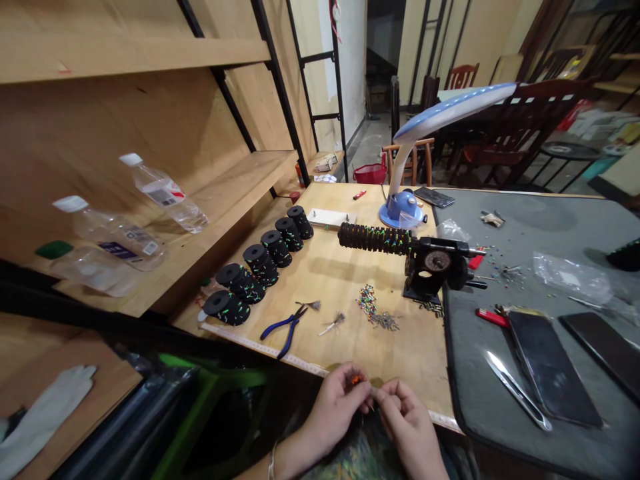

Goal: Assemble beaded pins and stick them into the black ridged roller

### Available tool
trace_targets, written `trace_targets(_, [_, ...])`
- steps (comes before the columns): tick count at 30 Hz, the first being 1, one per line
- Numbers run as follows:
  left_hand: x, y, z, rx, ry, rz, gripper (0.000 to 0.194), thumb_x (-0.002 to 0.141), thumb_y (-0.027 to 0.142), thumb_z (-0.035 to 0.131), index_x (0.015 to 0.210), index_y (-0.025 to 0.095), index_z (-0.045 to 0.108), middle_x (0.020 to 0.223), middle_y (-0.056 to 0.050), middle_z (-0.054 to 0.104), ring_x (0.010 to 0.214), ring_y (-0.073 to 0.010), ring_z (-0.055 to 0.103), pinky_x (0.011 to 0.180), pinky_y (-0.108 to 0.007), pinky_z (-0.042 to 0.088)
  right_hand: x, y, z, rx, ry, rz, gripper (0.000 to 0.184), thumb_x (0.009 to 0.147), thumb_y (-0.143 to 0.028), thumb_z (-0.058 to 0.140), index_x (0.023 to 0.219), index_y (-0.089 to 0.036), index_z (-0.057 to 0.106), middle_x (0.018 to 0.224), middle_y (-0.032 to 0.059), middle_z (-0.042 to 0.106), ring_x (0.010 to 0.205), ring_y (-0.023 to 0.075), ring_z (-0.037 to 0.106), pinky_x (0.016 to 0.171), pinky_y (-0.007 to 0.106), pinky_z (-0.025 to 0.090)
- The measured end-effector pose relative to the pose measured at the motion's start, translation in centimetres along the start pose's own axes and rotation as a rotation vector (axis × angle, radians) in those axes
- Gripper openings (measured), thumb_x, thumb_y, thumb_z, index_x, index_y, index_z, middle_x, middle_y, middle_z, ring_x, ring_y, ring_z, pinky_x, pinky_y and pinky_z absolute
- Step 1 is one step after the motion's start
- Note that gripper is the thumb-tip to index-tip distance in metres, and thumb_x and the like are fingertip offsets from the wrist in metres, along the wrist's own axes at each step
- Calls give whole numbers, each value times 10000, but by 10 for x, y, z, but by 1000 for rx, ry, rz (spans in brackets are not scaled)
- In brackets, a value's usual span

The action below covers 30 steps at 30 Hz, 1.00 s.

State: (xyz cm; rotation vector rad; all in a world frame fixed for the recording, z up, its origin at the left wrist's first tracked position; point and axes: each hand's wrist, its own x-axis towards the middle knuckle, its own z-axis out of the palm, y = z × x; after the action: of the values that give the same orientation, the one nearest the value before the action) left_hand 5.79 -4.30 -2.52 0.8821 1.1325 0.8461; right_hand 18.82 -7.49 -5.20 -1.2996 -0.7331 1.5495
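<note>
"Head view: where is the small orange piece (356, 380) seen?"

"At the lower centre of the frame, held within the curled fingers of the left hand (339, 407)."

"And the right hand (406, 419)?"

"It is placed just beside the left, thumb and finger pinched together; what is gripped there is too small to tell. Above both, beads (367, 301) are heaped on the counter (325, 273); blue-handled pliers (284, 330) are laid open, farther left."
</note>
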Motion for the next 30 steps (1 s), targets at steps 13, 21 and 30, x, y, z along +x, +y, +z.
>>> trace_targets(13, [-3, -3, -4, 244, 55, 157, 163, 803, 308, 617, 754, 167, 552, 699, 0, 555, 646, -142, 546, 603, -239, 433, 1, 5, -1, 5, 1, 13, 471, 683, -622, 717, 654, -187, 537, 441, -111, 348, 409, 53, 254, 406, 195, 187])
trace_targets(21, [-2, 4, -2, 51, -24, 28, 275, 745, 388, 680, 728, 163, 524, 607, 28, 546, 527, -105, 508, 525, -219, 402, -1, -1, -1, -66, -21, -122, 391, 758, -552, 684, 696, -178, 590, 595, -17, 576, 554, 128, 485, 544, 232, 387])
trace_targets(30, [-1, -2, -2, -66, -47, -57, 256, 730, 366, 698, 743, 151, 560, 567, 22, 569, 524, -108, 520, 513, -213, 386, 4, -5, 0, -88, 112, -137, 444, 694, -606, 711, 696, -176, 599, 536, -54, 509, 505, 108, 432, 497, 217, 338])
